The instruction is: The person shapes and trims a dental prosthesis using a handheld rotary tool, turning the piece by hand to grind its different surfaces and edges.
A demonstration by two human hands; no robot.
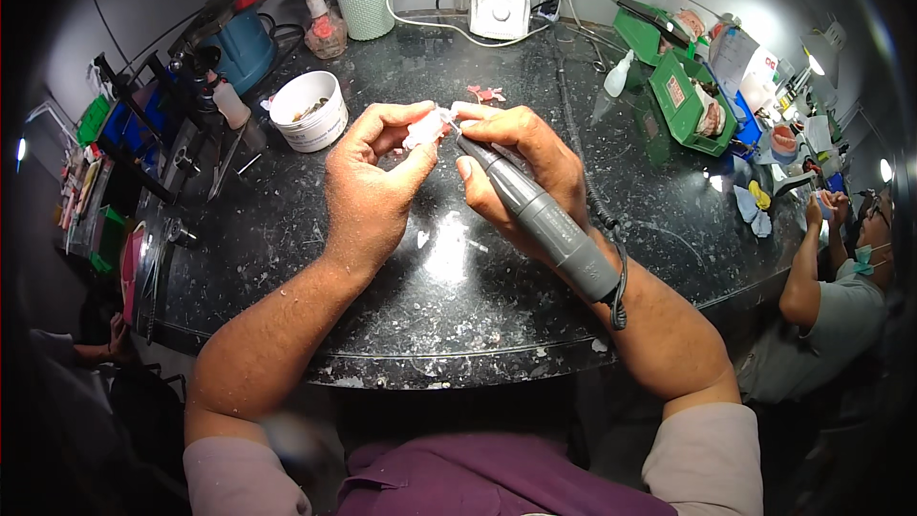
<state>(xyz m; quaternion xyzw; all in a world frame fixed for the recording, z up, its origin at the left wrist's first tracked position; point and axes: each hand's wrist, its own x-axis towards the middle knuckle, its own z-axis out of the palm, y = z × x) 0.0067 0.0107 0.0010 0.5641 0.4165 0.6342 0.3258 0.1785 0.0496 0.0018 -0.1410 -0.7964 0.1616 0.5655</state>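
Observation:
Between the thumb and fingers of my left hand [368,172] is a small pink and white denture piece [425,131], partly hidden by the fingers and dusted with white. My right hand [535,158] grips a dark grey handpiece grinder [543,217] like a pen. Its tip meets or nearly meets the piece's right side; the exact contact is too small to tell. A coiled black cord [619,291] runs from the grinder's rear end. Just beyond my hands, a pink scrap [486,94] lies on the black bench [458,315].
Left of my hands stands a white tub [309,112] with small burs in it. Behind are a green cup of tools [365,10] and a white control box [500,10]. Green trays [690,103] with dental models sit at the right, near another person [845,296].

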